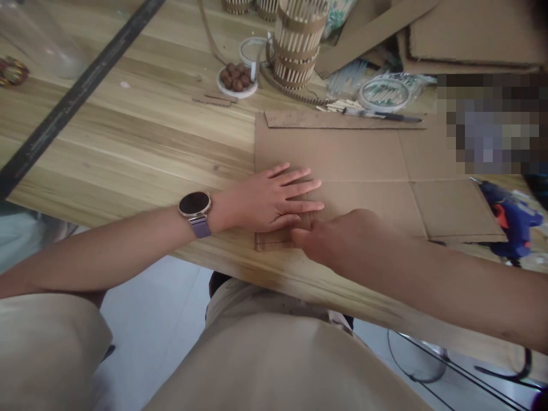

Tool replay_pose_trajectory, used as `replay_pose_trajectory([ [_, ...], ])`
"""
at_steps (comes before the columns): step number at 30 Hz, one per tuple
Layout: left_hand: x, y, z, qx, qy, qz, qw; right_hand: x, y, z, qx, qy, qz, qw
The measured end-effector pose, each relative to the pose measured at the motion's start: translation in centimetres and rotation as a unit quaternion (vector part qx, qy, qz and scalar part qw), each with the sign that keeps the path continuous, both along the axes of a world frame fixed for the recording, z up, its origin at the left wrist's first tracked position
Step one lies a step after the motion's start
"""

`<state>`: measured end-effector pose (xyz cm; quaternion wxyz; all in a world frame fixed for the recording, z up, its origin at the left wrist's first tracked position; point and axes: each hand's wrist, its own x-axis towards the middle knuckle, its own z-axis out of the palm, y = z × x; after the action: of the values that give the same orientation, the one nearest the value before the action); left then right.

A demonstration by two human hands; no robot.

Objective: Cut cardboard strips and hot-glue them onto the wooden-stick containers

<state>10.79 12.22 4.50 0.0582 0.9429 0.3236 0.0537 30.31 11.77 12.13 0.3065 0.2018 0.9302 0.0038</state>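
Note:
A flat brown cardboard sheet [363,157] with crease lines lies on the table. My left hand [272,200] presses flat on its left part, fingers spread, with a watch [195,204] on the wrist. Just right of it, my right hand [338,237] is closed over the sheet's near edge. Its fingers are curled underneath, and whatever they hold is hidden. A dark drawn line [274,244] runs along the near edge beside the right thumb. On the sheet's far side rests a narrow cardboard strip [325,121], with a slim black-and-clear pen-like tool [385,116] beside it.
A blue glue gun [514,220] lies at the right. Behind the sheet stand a cylinder of wooden sticks [297,48], a dish of brown balls [235,77] and a roll of tape-like material [383,93]. A black bar [77,97] crosses the left. More cardboard [475,34] is stacked far right.

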Motion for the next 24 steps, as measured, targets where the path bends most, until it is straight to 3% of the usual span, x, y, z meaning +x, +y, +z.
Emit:
replay_pose_trajectory([
  [4,0.0,-0.1,-0.1,0.001,-0.004,0.005,1.000,1.1,0.2,0.4,0.039,-0.010,0.032,0.999],
  [7,0.0,0.0,-0.2,0.007,-0.012,0.009,1.000,-0.1,-0.4,0.2,0.029,0.048,0.057,0.997],
  [13,0.0,0.1,-0.5,0.005,-0.021,0.006,1.000,-3.2,-0.9,-0.7,-0.016,0.035,0.070,0.997],
  [24,-0.1,0.1,-0.7,0.007,-0.039,0.004,0.999,-3.6,-1.0,-0.7,-0.010,0.015,0.077,0.997],
])
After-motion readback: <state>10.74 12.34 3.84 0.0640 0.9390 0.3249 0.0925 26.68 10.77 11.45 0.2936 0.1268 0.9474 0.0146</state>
